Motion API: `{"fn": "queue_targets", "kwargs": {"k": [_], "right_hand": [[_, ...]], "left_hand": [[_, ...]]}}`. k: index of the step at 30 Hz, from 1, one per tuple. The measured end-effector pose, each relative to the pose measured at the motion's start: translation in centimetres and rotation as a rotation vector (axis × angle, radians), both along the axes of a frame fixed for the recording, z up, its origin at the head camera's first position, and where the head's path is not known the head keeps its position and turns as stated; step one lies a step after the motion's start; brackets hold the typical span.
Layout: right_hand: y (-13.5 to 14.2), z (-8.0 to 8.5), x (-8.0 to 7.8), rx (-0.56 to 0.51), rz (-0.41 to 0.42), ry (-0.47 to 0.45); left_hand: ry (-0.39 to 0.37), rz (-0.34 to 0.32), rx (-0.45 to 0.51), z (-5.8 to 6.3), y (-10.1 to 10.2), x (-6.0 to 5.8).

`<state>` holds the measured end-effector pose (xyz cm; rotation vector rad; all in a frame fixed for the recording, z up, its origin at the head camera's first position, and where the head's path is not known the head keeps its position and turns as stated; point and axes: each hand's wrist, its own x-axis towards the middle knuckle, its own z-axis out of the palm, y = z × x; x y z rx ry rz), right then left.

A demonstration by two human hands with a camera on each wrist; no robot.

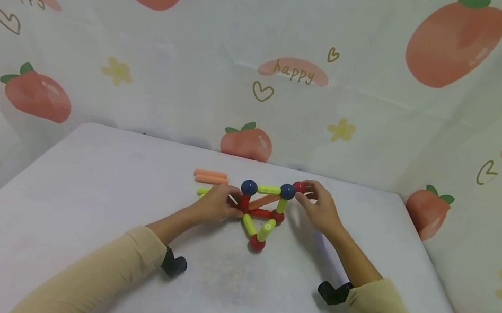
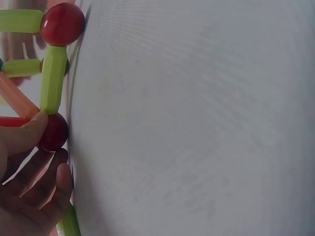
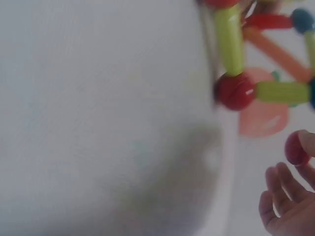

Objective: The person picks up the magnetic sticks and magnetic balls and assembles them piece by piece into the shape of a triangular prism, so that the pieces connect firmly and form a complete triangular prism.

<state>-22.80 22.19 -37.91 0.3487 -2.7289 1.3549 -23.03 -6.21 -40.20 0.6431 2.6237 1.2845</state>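
Note:
A magnetic-looking frame of balls and rods stands on the table. Along its top, a yellow-green rod [image 1: 268,190] joins two blue balls [image 1: 249,187]; an orange rod [image 1: 264,201] slants below it. Red balls [image 1: 257,243] sit at its lower corners, and another yellow-green rod [image 1: 266,230] rises from the front one. With thumb and fingers, my left hand [image 1: 216,204] grips the red ball [image 2: 55,132] at the lower left corner. My right hand [image 1: 322,210] pinches a separate red ball [image 3: 295,148] beside the right blue ball [image 1: 287,191]; whether these touch is unclear.
Loose orange rods [image 1: 211,174] lie behind the left hand, with yellow-green rods [image 1: 202,191] partly hidden by it. A printed cloth [image 1: 193,89] hangs behind the white table [image 1: 232,293]. Black wrist mounts [image 1: 175,264] stick out from both sleeves.

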Motion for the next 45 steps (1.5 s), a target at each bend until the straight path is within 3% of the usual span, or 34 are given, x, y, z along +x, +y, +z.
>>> {"fn": "queue_targets", "kwargs": {"k": [8, 12, 17, 21, 30, 37, 41, 45], "right_hand": [[0.1, 3.3, 3.0, -0.070, 0.034, 0.159], [-0.6, 3.7, 4.4, -0.046, 0.120, 0.207], [-1.6, 3.1, 5.8, -0.007, 0.324, 0.144], [-2.4, 2.4, 6.3, 0.002, 0.395, 0.065], [-3.3, 2.1, 6.5, -0.014, 0.404, 0.040], [-2.0, 1.5, 6.0, 0.001, 0.417, -0.002], [-0.7, 0.7, 4.7, 0.083, 0.351, -0.040], [0.2, -0.2, 3.1, 0.126, 0.269, -0.154]], "left_hand": [[0.005, -0.011, -0.008, 0.1, 0.0, 0.0], [0.005, -0.005, -0.009, 0.3, 0.0, 0.1], [0.000, -0.003, -0.001, 0.3, 0.0, 0.2], [-0.001, 0.003, 0.001, 0.3, 0.0, 0.2], [0.012, -0.006, 0.016, 0.2, -0.1, 0.2], [0.013, -0.011, 0.011, 0.1, 0.0, 0.2], [0.014, -0.005, 0.004, 0.1, 0.0, 0.2], [0.011, 0.005, -0.002, 0.2, 0.1, 0.3]]}}
